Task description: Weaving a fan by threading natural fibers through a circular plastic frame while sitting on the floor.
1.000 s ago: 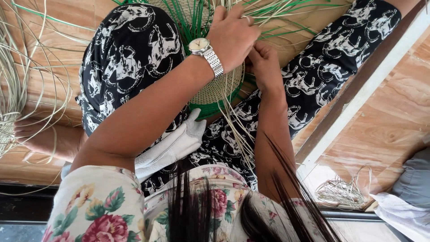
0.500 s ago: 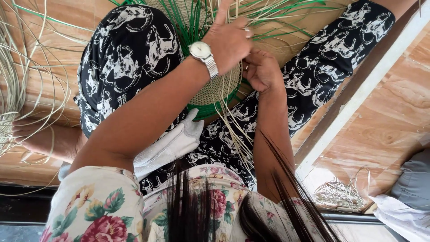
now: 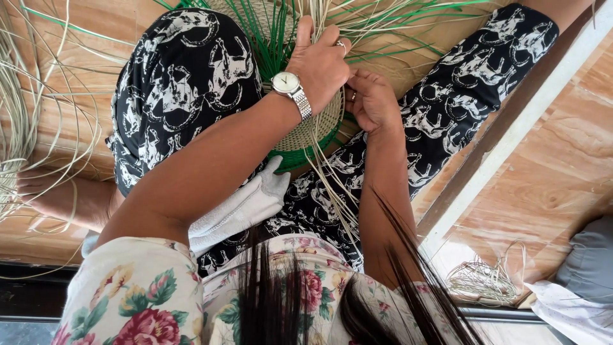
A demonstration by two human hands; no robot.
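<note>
Head view: both hands meet over a half-woven basket [image 3: 305, 131] that rests on the person's lap between the knees, its round base of pale woven strips edged with a green band. Left hand [image 3: 321, 61] lies palm-down on the basket, fingers spread flat among the upright green strips [image 3: 271, 32] and natural straw strips [image 3: 332, 172]; it presses rather than clasps, so no closed grip shows. A silver wristwatch [image 3: 288, 86] sits on that wrist. Right hand [image 3: 370, 102] is curled just beside the left one, fingers pinched narrowly on strips at the basket's rim. A white glove [image 3: 239, 207] lies on the lap below the basket. Loose pale strands [image 3: 25, 108] fan over the wooden floor [image 3: 549, 172] at the left.
</note>
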